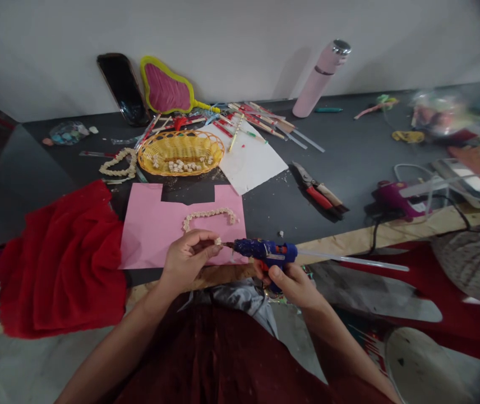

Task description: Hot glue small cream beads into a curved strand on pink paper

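My left hand pinches a small pale cube-like piece between thumb and fingers, above the near edge of a pink sheet. A blue glue gun is gripped in my right hand, its nozzle at the piece. From its back end sticks a long clear glue stick. A curved chain of pale pieces lies on the pink sheet just beyond my left hand. Behind the sheet, a yellow woven basket holds several more of these pieces.
A heart-shaped chain lies left of the basket. Red cloth covers the left table edge. Pliers-like cutters lie to the right, beyond a white sheet. A phone and pink bottle stand against the wall.
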The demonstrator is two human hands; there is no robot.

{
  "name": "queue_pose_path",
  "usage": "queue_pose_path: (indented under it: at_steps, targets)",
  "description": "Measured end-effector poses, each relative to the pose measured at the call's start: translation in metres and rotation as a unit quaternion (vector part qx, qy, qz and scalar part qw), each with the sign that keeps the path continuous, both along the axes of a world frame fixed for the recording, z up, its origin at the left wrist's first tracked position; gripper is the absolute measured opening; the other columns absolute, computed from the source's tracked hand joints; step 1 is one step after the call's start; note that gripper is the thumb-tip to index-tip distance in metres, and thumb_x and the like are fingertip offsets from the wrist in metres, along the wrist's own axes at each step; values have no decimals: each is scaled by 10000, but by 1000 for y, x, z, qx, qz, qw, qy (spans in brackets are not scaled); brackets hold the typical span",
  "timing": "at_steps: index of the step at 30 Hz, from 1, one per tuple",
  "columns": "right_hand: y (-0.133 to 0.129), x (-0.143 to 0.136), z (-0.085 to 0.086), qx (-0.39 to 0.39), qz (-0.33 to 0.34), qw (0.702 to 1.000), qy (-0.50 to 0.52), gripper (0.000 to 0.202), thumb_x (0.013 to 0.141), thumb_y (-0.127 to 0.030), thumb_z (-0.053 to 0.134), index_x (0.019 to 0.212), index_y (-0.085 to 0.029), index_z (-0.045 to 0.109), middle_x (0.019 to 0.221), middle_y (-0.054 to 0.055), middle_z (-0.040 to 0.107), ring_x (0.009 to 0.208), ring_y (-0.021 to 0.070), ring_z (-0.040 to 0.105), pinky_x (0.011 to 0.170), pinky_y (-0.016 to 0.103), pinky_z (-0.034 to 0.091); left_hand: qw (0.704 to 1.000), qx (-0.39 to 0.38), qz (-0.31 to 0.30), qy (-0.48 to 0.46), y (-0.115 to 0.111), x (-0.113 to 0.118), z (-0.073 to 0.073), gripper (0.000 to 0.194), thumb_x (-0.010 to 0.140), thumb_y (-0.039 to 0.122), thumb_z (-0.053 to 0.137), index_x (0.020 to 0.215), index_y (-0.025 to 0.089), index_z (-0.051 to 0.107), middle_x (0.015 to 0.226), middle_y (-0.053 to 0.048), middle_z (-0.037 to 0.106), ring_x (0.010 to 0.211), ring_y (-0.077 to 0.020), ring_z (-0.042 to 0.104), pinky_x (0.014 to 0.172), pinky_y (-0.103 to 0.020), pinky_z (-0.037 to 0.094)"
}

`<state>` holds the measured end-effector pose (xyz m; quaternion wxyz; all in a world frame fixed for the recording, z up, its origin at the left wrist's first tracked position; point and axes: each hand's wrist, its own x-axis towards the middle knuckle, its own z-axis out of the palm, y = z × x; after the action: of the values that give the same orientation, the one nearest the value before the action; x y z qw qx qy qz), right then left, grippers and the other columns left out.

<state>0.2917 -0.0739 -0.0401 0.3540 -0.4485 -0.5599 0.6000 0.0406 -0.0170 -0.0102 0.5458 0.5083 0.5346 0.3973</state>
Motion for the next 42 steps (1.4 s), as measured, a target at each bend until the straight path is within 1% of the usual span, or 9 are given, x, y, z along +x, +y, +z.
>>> queue_pose_path:
  at_steps: [7,13,15,20,22,29,36,40,42]
  targets:
    - [0,-2,5,-22,-13,1000,-10,599,919,-758,499,818,-183,635,713,33,526,615,142,449,532,268,384,999,-45,1,-26,-1,2,1,289,690,358,841,895,177,749,817,-33,769,746,-161,731,681,-252,617]
    - [-1,-2,4,-23,-28,999,-21,607,893,-778,524,815,-186,632,696,30,525,610,141,450,523,264,380,998,-56,0,-37,-1,0,0,284,683,356,842,882,177,748,797,-29,766,723,-156,727,672,-255,618]
    - [-2,-2,4,-23,-30,999,-21,628,888,-792,516,797,-181,629,685,26,524,596,133,438,527,266,373,998,-48,-1,-36,-1,-1,0,274,693,360,839,880,178,752,801,-28,764,724,-155,721,676,-257,617]
    - [-1,-1,6,-16,-30,999,-35,635,889,-798,509,798,-180,627,687,28,534,597,132,440,540,269,371,1000,3,-11,0,-3,-1,-1,221,732,346,823,878,190,767,844,-26,762,744,-147,709,682,-240,599]
    - [0,-1,7,-10,-28,999,-42,625,898,-787,505,795,-183,623,693,31,536,607,135,446,547,271,371,1000,2,-9,-4,-3,0,0,213,729,336,820,874,193,759,825,-22,759,740,-151,713,670,-241,601]
    - [1,-2,10,-17,-22,999,-37,639,887,-809,498,774,-188,597,668,16,513,575,120,413,530,267,363,998,-32,20,-41,-4,1,0,258,669,319,842,857,185,727,807,-20,768,755,-154,736,658,-223,613]
    - [1,-4,9,-2,-9,1000,-9,595,927,-753,502,782,-186,608,689,21,515,592,125,432,526,266,374,996,-53,49,-49,-5,2,2,283,655,332,857,865,173,754,824,-27,785,742,-146,740,712,-239,632]
    - [2,-5,8,-11,7,1000,8,571,929,-745,499,819,-201,636,692,27,538,583,140,452,505,284,389,996,-49,63,-50,-5,3,5,256,654,328,847,841,179,756,782,-19,783,681,-147,733,672,-248,636]
    - [3,-4,8,-25,16,1000,12,585,934,-756,459,859,-212,662,683,30,568,571,152,493,506,302,426,997,-30,67,-32,-5,2,6,232,673,335,831,832,183,760,766,-17,781,654,-145,724,646,-243,629]
